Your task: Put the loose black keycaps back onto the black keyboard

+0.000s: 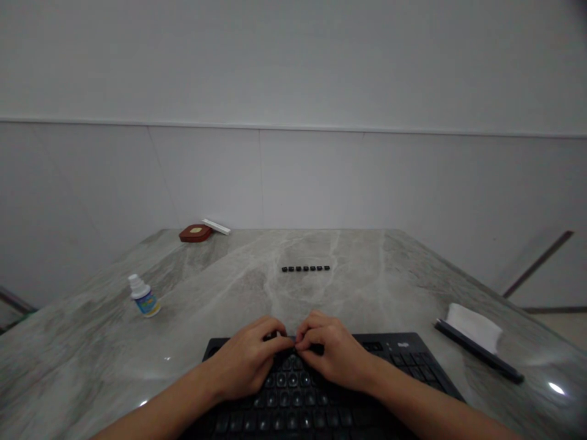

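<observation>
A black keyboard point(293, 400) lies in front of me at the near edge of the view. Above its upper rows my left hand point(252, 354) and my right hand point(337, 348) meet at the fingertips. The left fingers are bent and drawn together towards the right hand. My right thumb and index finger are pinched; whatever lies between the fingertips is too small or hidden to make out. Beyond the keyboard, several small black keycaps point(306, 269) stand in a straight row on the marbled table point(367, 293). My forearms and hands cover parts of the keyboard.
To the left stands a white spray bottle point(145, 299) with a blue label. A red-brown case point(195, 233) and a white strip point(216, 227) lie at the far left. On the right are a long dark bar point(479, 351) and white cloth or paper point(474, 327).
</observation>
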The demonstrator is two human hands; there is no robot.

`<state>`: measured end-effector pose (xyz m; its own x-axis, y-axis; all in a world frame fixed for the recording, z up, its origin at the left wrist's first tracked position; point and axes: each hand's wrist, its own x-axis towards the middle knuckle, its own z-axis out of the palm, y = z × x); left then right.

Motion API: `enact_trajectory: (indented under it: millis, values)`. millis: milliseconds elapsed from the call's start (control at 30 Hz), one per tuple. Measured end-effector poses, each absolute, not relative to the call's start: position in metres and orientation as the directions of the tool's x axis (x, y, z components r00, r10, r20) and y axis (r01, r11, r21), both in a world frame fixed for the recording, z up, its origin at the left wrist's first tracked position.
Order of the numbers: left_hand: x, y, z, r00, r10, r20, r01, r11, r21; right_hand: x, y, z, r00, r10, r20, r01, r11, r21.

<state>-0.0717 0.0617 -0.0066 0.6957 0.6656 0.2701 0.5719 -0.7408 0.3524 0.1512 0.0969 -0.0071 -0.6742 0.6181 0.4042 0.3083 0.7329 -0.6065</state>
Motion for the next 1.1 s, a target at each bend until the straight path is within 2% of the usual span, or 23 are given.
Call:
enact_trajectory:
  millis: [333,533,733,800,867,900,1100]
  values:
    - [-0.071,0.060,-0.005,0.706,0.653,0.276,0.571,-0.754,0.325,0.152,0.093,0.001,-0.739,0.577,0.349,0.341,0.767,-0.544]
    - [-0.069,0.059,-0.002,0.698,0.673,0.246,0.601,-0.737,0.310,0.155,0.089,0.000,-0.713,0.640,0.286,0.458,0.734,-0.502]
    - [-0.067,0.058,0.003,0.696,0.694,0.183,0.624,-0.711,0.325,0.155,0.118,0.004,-0.774,0.577,0.262,0.385,0.757,-0.528]
    - [-0.067,0.058,0.003,0.692,0.697,0.188,0.618,-0.707,0.344,0.149,0.144,0.003,-0.749,0.588,0.307,0.411,0.775,-0.481]
    - [-0.067,0.058,0.002,0.686,0.701,0.195,0.614,-0.702,0.361,0.140,0.176,-0.001,-0.692,0.620,0.369,0.523,0.783,-0.335]
    - [-0.068,0.059,0.001,0.683,0.703,0.198,0.615,-0.699,0.365,0.135,0.191,-0.003,-0.675,0.632,0.380,0.555,0.775,-0.304]
    - [-0.069,0.060,-0.003,0.679,0.703,0.210,0.618,-0.702,0.353,0.108,0.255,-0.010,-0.694,0.633,0.342,0.614,0.769,-0.178]
